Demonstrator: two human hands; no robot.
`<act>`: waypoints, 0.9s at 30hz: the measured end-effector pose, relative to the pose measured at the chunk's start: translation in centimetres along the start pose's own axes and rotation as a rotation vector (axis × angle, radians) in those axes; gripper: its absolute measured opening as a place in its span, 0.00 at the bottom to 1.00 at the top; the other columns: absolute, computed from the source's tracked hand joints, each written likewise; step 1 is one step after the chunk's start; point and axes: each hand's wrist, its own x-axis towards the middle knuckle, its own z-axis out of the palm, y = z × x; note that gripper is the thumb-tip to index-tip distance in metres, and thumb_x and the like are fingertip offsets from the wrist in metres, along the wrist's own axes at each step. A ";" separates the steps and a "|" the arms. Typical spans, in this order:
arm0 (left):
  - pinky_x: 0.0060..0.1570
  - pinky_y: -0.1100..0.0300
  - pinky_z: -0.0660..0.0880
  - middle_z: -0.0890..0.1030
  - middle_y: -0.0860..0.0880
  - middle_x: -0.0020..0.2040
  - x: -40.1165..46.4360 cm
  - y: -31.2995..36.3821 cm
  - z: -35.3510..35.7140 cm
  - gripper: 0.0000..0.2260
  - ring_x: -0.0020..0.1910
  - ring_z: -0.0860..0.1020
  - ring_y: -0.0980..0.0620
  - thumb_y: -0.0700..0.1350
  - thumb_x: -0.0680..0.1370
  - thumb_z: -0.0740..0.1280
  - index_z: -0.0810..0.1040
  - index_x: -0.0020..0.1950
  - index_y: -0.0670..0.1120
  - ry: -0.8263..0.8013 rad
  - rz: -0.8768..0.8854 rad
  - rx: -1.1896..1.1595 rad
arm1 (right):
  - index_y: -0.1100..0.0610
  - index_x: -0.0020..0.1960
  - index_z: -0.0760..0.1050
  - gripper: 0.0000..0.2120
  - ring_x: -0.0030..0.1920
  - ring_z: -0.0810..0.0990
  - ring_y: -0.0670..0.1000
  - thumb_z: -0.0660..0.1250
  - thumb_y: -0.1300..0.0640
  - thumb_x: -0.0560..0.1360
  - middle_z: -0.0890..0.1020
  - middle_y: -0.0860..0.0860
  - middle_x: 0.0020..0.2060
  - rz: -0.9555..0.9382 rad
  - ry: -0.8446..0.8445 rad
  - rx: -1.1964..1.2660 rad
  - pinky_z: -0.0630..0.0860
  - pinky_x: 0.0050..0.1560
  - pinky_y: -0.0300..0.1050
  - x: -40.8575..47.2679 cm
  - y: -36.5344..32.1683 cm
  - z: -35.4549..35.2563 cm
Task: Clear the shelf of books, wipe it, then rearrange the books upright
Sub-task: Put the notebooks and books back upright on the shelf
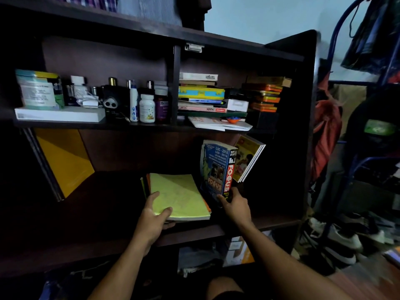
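Yellow-green booklets [178, 197]: flat, gripped by your left hand [154, 217]. Focus book [218, 169]: upright, pinched by your right hand [234, 204]. Rearranging unfinished, I judge.

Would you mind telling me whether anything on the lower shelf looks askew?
Yes. The thin books at the right lean over instead of standing straight, and the yellow-covered stack lies flat. The right hand grips the thick Focus book, which also tilts; the left hand holds the stack's near corner.

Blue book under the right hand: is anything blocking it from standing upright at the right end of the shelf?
Yes. Thin books lean tilted right behind the blue book, filling that end. The right hand grips its lower spine.
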 end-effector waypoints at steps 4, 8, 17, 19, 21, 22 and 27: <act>0.40 0.58 0.83 0.59 0.47 0.79 0.3 -0.3 -0.2 0.26 0.59 0.75 0.47 0.39 0.80 0.69 0.66 0.76 0.55 -0.018 -0.011 -0.010 | 0.52 0.60 0.73 0.19 0.53 0.82 0.58 0.69 0.41 0.77 0.84 0.53 0.55 0.040 -0.023 0.105 0.76 0.45 0.47 1.6 -2.3 1.6; 0.43 0.56 0.83 0.57 0.50 0.79 1.0 -0.8 -0.5 0.27 0.63 0.74 0.45 0.39 0.80 0.69 0.66 0.76 0.56 -0.039 -0.019 -0.046 | 0.56 0.59 0.73 0.19 0.56 0.81 0.60 0.70 0.43 0.76 0.83 0.56 0.56 0.100 0.016 0.127 0.70 0.45 0.45 3.7 -4.2 4.5; 0.47 0.53 0.84 0.56 0.54 0.78 1.6 -1.6 -0.9 0.28 0.63 0.76 0.48 0.39 0.79 0.70 0.67 0.75 0.59 -0.066 -0.024 -0.143 | 0.54 0.64 0.69 0.26 0.64 0.77 0.62 0.69 0.39 0.75 0.80 0.56 0.62 0.074 -0.013 0.024 0.63 0.64 0.60 9.3 -5.7 7.7; 0.46 0.55 0.83 0.57 0.56 0.76 1.5 -1.4 -0.9 0.28 0.59 0.76 0.54 0.40 0.79 0.70 0.67 0.75 0.59 -0.049 -0.012 -0.123 | 0.53 0.66 0.68 0.27 0.63 0.77 0.63 0.69 0.39 0.75 0.81 0.56 0.62 0.062 -0.022 0.023 0.62 0.66 0.62 9.7 -5.8 8.1; 0.46 0.55 0.83 0.58 0.57 0.73 1.3 -1.2 -0.8 0.27 0.56 0.75 0.58 0.39 0.80 0.70 0.67 0.75 0.58 -0.043 -0.008 -0.115 | 0.54 0.65 0.68 0.26 0.63 0.78 0.63 0.69 0.39 0.76 0.82 0.56 0.60 0.068 -0.017 0.031 0.61 0.66 0.61 9.6 -5.8 8.5; 0.46 0.55 0.83 0.58 0.58 0.73 1.3 -1.2 -0.8 0.27 0.56 0.75 0.58 0.39 0.80 0.70 0.67 0.75 0.57 -0.042 -0.004 -0.115 | 0.54 0.63 0.68 0.25 0.62 0.78 0.62 0.69 0.39 0.76 0.82 0.56 0.59 0.073 -0.010 0.033 0.61 0.66 0.60 9.5 -5.7 8.7; 0.46 0.53 0.84 0.58 0.57 0.73 1.3 -1.1 -0.8 0.27 0.55 0.75 0.58 0.39 0.80 0.70 0.67 0.75 0.57 -0.039 -0.015 -0.132 | 0.54 0.59 0.71 0.23 0.59 0.80 0.57 0.69 0.38 0.75 0.84 0.51 0.54 0.056 0.007 0.131 0.68 0.63 0.54 8.4 -4.8 8.3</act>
